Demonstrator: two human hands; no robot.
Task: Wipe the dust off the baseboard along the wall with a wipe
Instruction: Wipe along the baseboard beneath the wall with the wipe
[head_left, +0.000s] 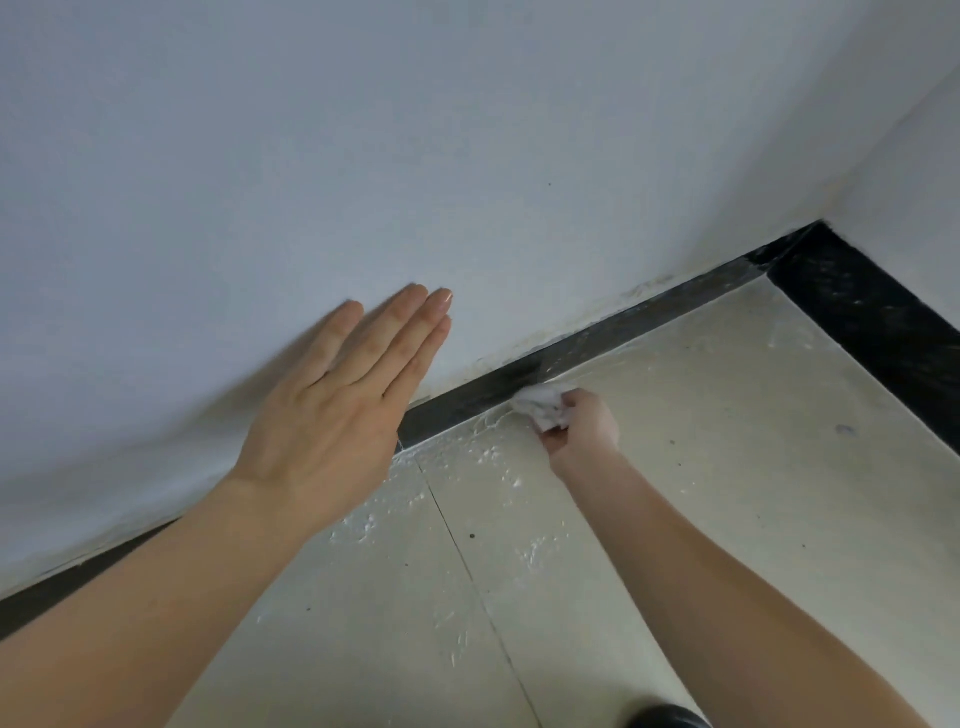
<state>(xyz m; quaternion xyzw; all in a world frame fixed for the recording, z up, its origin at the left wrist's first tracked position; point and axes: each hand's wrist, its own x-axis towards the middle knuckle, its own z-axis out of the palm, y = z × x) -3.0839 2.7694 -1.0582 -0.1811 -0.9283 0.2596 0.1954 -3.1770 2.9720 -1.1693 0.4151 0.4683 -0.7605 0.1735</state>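
Black baseboard (623, 332) runs along the foot of a white wall (363, 156) to the room's corner at the upper right, where a second black strip (872, 312) turns toward the right edge of the view. Both strips carry pale dusty streaks near that corner.

The right hand (582, 426) has its fingers curled round a crumpled white wipe (540, 405) and holds it against the lower part of the baseboard, right at the far edge of the floor (727, 467). The wipe touches both the black strip and the tile beneath it.

The left hand (332, 415) is held flat before the wall above the baseboard, fingers straight and close together, gripping nothing. Whether its palm touches the wall cannot be told.

Beige floor tiles show whitish smears (488, 462) near the wipe and a thin dark joint line (467, 561) running toward the near edge. A dark rounded object (667, 717) sits at the bottom edge of the view, too cut off to name.
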